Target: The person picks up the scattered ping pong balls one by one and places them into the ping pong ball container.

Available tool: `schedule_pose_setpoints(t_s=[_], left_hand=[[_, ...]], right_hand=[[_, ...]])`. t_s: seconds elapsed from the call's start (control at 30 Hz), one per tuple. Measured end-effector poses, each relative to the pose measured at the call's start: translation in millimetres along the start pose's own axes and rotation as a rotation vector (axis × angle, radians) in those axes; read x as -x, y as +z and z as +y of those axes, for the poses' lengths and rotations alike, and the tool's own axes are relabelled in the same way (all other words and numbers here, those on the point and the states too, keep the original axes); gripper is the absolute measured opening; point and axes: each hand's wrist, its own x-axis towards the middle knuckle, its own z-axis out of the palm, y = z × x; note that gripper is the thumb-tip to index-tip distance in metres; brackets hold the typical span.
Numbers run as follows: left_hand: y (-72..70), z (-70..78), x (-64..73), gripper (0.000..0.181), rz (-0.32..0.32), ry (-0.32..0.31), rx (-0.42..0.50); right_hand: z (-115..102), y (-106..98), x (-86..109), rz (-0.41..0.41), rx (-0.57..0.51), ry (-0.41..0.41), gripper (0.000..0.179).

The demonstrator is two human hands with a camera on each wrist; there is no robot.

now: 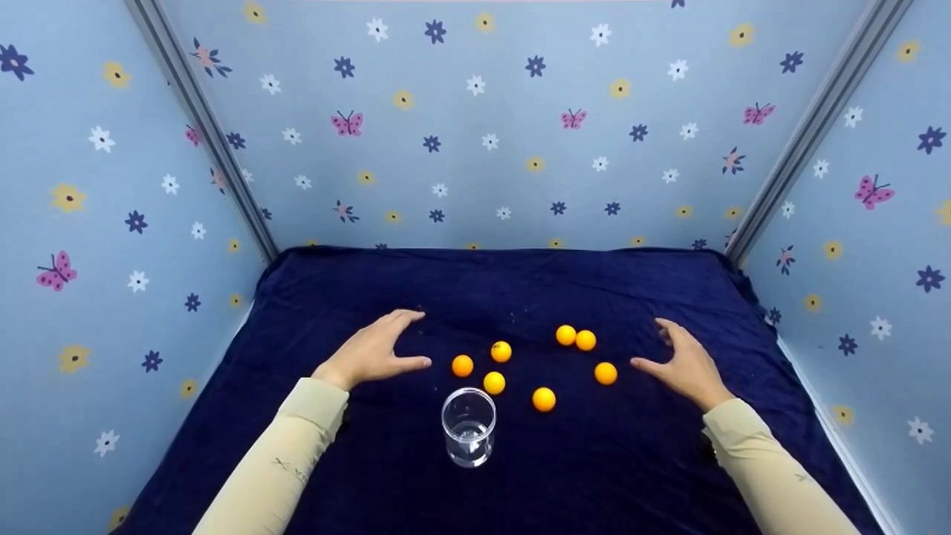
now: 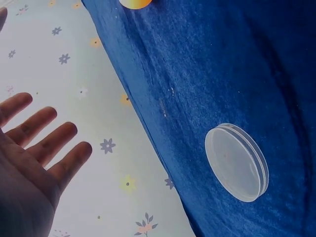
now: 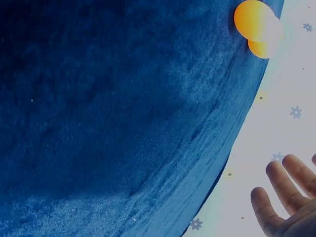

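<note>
Several orange table tennis balls lie scattered on a dark blue cloth; among them are one ball (image 1: 462,365) nearest my left hand (image 1: 374,351) and another ball (image 1: 605,373) nearest my right hand (image 1: 685,364). Both hands hover at either side of the group, fingers spread and thumbs pointing inward, holding nothing. An upright clear cup (image 1: 469,431) stands in front of the balls, nothing inside it. In the left wrist view a round clear lid (image 2: 237,163) lies on the cloth; the head view does not show it. Two overlapping balls (image 3: 253,20) appear at the top of the right wrist view.
The blue cloth (image 1: 609,475) covers the whole tabletop, slightly wrinkled. Flowered wall panels (image 1: 505,148) close off the back and both sides, with grey metal posts (image 1: 810,134) at the corners.
</note>
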Motion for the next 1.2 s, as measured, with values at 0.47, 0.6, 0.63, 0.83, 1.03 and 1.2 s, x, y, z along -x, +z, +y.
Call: schedule_pose_setpoints(t_s=[0.47,0.6,0.63,0.83,1.03,1.2], left_hand=[[3.3,3.6,5.4,0.087,-0.022,-0.006,0.059],[4.7,5.0,7.4,0.088,-0.034,0.040,0.098],[5.1,5.2,7.9,0.089,-0.038,0.051,0.110],[7.2,7.2,9.9,0.090,-0.040,0.089,0.129],[11.1,10.0,11.6,0.089,-0.048,0.099,0.130],[16.2,12.1,13.6,0.088,-0.052,0.108,0.147]], right_hand=[[-0.9,5.1,4.7,-0.074,-0.002,0.012,0.096],[-1.5,6.9,5.7,-0.089,0.002,0.010,0.093],[-1.6,7.2,6.0,-0.089,-0.001,0.011,0.093],[-2.7,9.9,6.4,-0.078,-0.006,0.009,0.093],[-3.4,12.9,5.6,-0.066,0.003,0.005,0.090],[-4.1,15.0,5.6,-0.068,0.012,0.006,0.088]])
